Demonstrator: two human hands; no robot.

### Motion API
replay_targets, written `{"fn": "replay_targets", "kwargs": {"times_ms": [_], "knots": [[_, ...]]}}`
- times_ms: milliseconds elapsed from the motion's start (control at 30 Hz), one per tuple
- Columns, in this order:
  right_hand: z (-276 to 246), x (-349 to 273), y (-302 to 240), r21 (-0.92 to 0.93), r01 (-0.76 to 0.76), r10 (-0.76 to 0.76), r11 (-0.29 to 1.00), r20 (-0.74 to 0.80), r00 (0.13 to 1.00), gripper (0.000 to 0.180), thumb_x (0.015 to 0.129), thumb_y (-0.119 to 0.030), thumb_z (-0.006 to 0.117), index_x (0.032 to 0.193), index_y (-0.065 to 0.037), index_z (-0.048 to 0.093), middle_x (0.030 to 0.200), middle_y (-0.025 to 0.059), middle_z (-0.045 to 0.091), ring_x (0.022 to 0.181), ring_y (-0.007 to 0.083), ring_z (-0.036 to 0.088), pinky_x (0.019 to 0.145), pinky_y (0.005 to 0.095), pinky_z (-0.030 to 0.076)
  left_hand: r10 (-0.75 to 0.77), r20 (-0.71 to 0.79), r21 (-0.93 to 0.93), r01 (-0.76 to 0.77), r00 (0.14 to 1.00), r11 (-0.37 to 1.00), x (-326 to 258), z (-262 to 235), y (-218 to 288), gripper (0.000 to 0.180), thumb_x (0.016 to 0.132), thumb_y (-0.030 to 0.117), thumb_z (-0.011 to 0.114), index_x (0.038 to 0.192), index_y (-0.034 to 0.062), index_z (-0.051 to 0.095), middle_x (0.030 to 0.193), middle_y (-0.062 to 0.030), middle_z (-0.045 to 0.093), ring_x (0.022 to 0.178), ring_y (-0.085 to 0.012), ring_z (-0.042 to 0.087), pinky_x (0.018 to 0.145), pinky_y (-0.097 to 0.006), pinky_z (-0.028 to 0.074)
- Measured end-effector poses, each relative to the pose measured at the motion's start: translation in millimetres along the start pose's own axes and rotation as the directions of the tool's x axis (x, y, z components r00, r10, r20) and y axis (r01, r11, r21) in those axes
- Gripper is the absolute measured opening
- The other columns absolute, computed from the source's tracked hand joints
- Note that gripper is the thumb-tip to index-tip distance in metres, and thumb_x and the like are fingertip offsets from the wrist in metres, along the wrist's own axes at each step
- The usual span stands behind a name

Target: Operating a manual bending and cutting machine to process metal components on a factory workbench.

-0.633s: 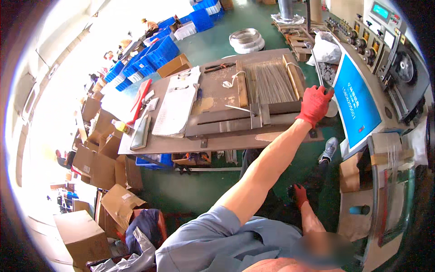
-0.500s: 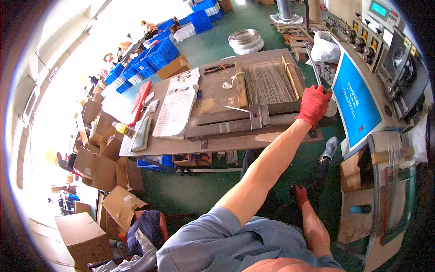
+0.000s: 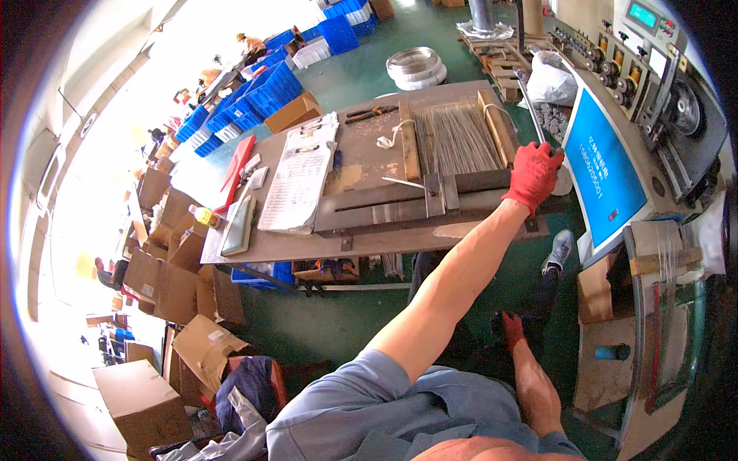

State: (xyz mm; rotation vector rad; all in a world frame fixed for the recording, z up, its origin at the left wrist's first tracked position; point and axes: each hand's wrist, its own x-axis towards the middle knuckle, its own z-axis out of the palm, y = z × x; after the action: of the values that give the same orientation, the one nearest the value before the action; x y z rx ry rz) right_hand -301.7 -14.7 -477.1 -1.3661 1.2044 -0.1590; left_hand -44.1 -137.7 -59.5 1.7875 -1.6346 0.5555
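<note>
My left hand (image 3: 533, 180), in a red glove, reaches over the right front corner of the work table (image 3: 369, 241). Its fingers are closed round the end of a long metal lever (image 3: 530, 109) at the table's right side. Beside that hand, a bundle of thin straight wires (image 3: 459, 138) lies between two wooden strips (image 3: 408, 142). A steel guide bar (image 3: 377, 207) with an upright metal block runs along the table's front. Lower down, near my body, hangs my right hand (image 3: 510, 332) in a dark red glove, its fingers in shadow and hard to make out.
Paper sheets (image 3: 296, 184), pliers (image 3: 370, 114) and a red folder (image 3: 234, 175) lie on the table. On the right stands a machine with a blue panel (image 3: 606, 165) and a reel (image 3: 684, 107). Cardboard boxes (image 3: 157, 286) crowd the left; blue crates (image 3: 265, 96) stand behind.
My hands hold nearly the same places. On the machine at right, the part crossing the reel has shifted, leaving more of the reel visible.
</note>
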Motion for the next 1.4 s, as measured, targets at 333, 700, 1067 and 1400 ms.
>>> {"fn": "replay_targets", "kwargs": {"times_ms": [333, 700, 1067, 1400], "knots": [[-1, -23, -31, -0.34, 0.094, -0.035, 0.936, 0.177, 0.984, 0.052, 0.089, -0.003, 0.044, 0.139, -0.018, 0.044, 0.138, 0.0264, 0.041, 0.125, 0.0397, 0.044, 0.104, 0.0472, 0.039, -0.018, -0.005, 0.032, 0.018, 1.0, 0.999, 0, 4, -4, 0.034, 0.066, 0.018, 0.068, 0.1, 0.0177, 0.068, 0.088, -0.0105, 0.06, 0.084, -0.0317, 0.059, 0.068, -0.044, 0.049], [11, -1, -4, 0.27, -0.177, 0.165, 0.946, 0.065, 0.984, 0.06, 0.084, -0.038, 0.067, 0.127, 0.002, 0.052, 0.117, 0.0184, 0.059, 0.106, 0.0296, 0.058, 0.087, 0.0408, 0.048, 0.003, 0.007, 0.031, -0.003, 1.0, 1.0, 0, 0, -4, 0.038, 0.065, 0.018, 0.07, 0.103, 0.0184, 0.066, 0.091, -0.0089, 0.061, 0.085, -0.0304, 0.06, 0.067, -0.043, 0.047], [12, -4, -11, 0.264, -0.105, 0.088, 0.959, 0.076, 0.993, 0.054, 0.085, -0.037, 0.065, 0.119, 0.004, 0.059, 0.115, 0.0171, 0.064, 0.101, 0.0306, 0.061, 0.087, 0.0399, 0.047, -0.012, 0.012, 0.055, 0.011, 1.0, 0.998, -1, -2, -3, 0.037, 0.068, 0.021, 0.071, 0.104, 0.0182, 0.067, 0.091, -0.0083, 0.062, 0.085, -0.0299, 0.06, 0.07, -0.042, 0.049], [11, -4, -8, 0.092, -0.011, 0.016, 0.996, -0.052, 0.999, 0.049, 0.086, -0.039, 0.064, 0.114, 0.002, 0.061, 0.109, 0.0139, 0.065, 0.097, 0.0274, 0.062, 0.086, 0.0389, 0.047, 0.01, -0.014, 0.024, -0.009, 1.0, 1.0, 3, 4, -1, 0.034, 0.07, 0.023, 0.072, 0.103, 0.0196, 0.065, 0.09, -0.0078, 0.061, 0.083, -0.0294, 0.061, 0.069, -0.043, 0.049]]}}
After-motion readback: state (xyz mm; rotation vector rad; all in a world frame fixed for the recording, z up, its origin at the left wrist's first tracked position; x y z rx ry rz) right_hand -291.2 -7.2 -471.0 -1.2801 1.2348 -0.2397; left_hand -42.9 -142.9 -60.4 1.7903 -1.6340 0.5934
